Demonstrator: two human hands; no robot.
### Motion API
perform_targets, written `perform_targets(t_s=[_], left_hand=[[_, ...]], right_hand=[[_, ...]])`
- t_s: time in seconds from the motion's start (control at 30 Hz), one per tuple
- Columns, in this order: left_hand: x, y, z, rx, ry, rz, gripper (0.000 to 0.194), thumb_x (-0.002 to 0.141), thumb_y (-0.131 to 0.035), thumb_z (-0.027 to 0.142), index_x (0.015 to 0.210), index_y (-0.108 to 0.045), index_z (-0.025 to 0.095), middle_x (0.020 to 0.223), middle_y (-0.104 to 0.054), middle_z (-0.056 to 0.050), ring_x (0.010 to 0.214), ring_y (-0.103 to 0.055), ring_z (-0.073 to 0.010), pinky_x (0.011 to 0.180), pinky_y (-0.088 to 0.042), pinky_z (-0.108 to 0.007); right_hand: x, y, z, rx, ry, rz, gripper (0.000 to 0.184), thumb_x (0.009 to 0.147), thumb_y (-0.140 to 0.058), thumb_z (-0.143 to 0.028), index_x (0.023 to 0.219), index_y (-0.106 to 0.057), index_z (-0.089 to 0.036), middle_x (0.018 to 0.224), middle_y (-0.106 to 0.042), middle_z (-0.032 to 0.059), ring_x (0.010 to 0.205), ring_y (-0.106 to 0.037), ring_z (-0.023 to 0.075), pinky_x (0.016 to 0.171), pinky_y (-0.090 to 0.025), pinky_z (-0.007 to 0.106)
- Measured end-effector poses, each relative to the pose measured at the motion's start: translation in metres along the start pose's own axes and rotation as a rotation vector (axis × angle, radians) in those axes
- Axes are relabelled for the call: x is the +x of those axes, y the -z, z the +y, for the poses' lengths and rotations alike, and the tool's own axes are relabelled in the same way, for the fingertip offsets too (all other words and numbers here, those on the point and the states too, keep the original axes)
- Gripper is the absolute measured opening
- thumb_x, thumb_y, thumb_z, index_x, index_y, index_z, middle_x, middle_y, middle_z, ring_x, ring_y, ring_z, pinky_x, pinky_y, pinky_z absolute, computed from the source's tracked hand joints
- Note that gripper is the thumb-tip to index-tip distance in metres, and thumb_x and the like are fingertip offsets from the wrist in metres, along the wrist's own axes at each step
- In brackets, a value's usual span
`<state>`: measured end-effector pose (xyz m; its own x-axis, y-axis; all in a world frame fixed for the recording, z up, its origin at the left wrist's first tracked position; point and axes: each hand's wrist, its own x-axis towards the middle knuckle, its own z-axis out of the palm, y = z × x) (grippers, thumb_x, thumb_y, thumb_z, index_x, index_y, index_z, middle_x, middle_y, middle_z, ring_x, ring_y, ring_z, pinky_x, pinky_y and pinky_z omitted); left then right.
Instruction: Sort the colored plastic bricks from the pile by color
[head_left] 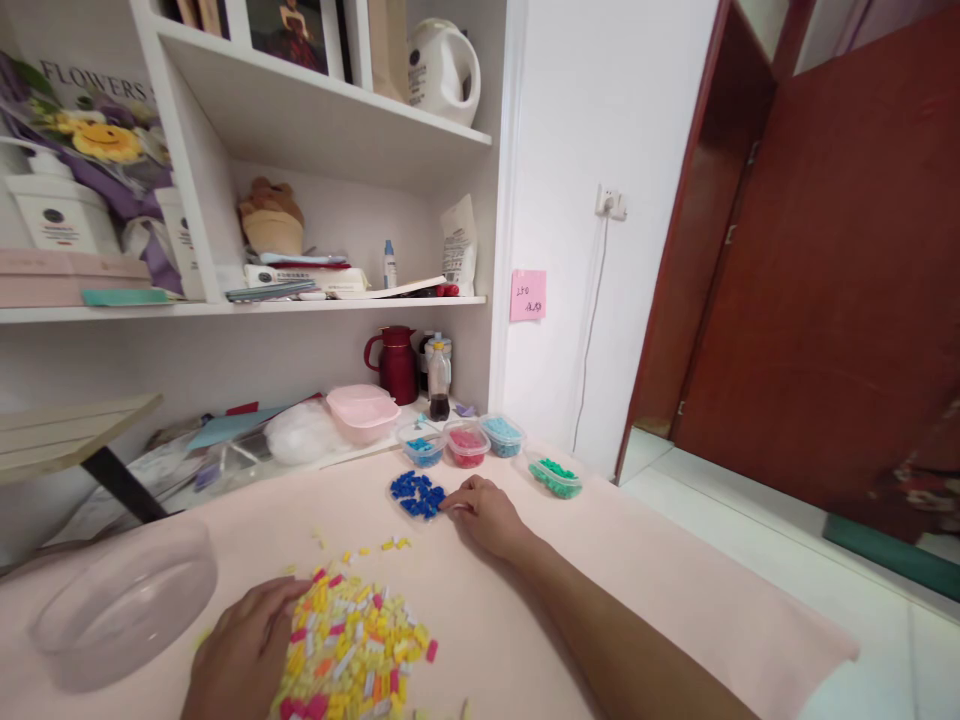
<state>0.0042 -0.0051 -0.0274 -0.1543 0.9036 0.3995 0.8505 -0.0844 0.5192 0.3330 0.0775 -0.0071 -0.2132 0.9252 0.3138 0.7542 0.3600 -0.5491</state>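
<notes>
On the pink-covered table, a loose pile of small plastic bricks (360, 635) in yellow, white, pink and orange lies before me. My left hand (251, 640) rests against the pile's left side, its fingers stretched out together and partly cut off by the frame. My right hand (484, 510) reaches forward to a shallow clear tray (430, 517) of dark blue bricks (416, 493). Thumb and fingers pinch at the tray's right edge; whatever is between them is hidden. A few yellow bricks (396, 543) lie scattered between pile and tray.
Behind the tray stand clear tubs of blue (422, 446), pink (467, 445), light blue (502, 437) and green bricks (555, 478). A large clear round bowl (124, 610) sits at left. Farther back are a pink basin (364, 412), a bottle (439, 385) and a red jug (397, 365).
</notes>
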Motion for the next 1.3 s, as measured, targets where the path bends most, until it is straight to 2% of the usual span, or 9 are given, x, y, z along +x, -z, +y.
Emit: perform_targets(t_s=[0.2, 0.47, 0.77, 1.03, 1.3], left_hand=[[0.000, 0.000, 0.001, 0.023, 0.005, -0.011, 0.035, 0.080, -0.042, 0.031, 0.091, -0.075, 0.030, 0.108, -0.075, 0.001, 0.108, -0.066, -0.0228, 0.095, -0.050, -0.038], [-0.001, 0.003, 0.004, 0.024, 0.006, -0.019, 0.036, 0.083, -0.039, 0.025, 0.091, -0.075, 0.028, 0.109, -0.075, -0.001, 0.109, -0.066, -0.0224, 0.096, -0.049, -0.038], [-0.002, 0.009, 0.010, 0.040, 0.030, -0.020, 0.034, 0.084, -0.043, 0.021, 0.088, -0.075, 0.029, 0.107, -0.076, 0.001, 0.107, -0.067, -0.0214, 0.093, -0.050, -0.036], [-0.002, 0.008, 0.010, 0.057, 0.031, -0.017, 0.034, 0.084, -0.043, 0.019, 0.091, -0.075, 0.029, 0.109, -0.076, 0.001, 0.108, -0.067, -0.0208, 0.093, -0.050, -0.035], [-0.002, 0.012, 0.016, 0.070, 0.056, -0.053, 0.037, 0.085, -0.040, 0.019, 0.092, -0.075, 0.029, 0.111, -0.075, 0.001, 0.111, -0.065, -0.0206, 0.094, -0.048, -0.034]], right_hand=[[0.001, -0.006, -0.004, -0.085, 0.041, -0.008, 0.033, 0.085, -0.057, -0.016, 0.107, -0.074, -0.034, 0.109, -0.065, 0.0035, 0.102, -0.057, 0.0207, 0.091, -0.040, 0.030], [0.003, -0.007, -0.010, -0.125, 0.035, -0.012, 0.029, 0.083, -0.056, -0.014, 0.099, -0.074, -0.029, 0.100, -0.066, 0.0043, 0.100, -0.057, 0.0202, 0.086, -0.039, 0.028], [-0.004, 0.013, -0.011, -0.177, 0.092, -0.078, 0.030, 0.083, -0.053, -0.012, 0.097, -0.074, -0.028, 0.098, -0.066, 0.0047, 0.094, -0.060, 0.0186, 0.082, -0.041, 0.026], [-0.016, 0.038, -0.006, -0.214, 0.148, -0.189, 0.026, 0.080, -0.056, -0.014, 0.094, -0.074, -0.028, 0.097, -0.066, 0.0029, 0.086, -0.061, 0.0165, 0.080, -0.042, 0.025], [-0.033, 0.058, 0.004, -0.234, 0.138, -0.251, 0.023, 0.081, -0.057, -0.016, 0.092, -0.075, -0.027, 0.093, -0.066, 0.0024, 0.079, -0.060, 0.0152, 0.074, -0.041, 0.024]])
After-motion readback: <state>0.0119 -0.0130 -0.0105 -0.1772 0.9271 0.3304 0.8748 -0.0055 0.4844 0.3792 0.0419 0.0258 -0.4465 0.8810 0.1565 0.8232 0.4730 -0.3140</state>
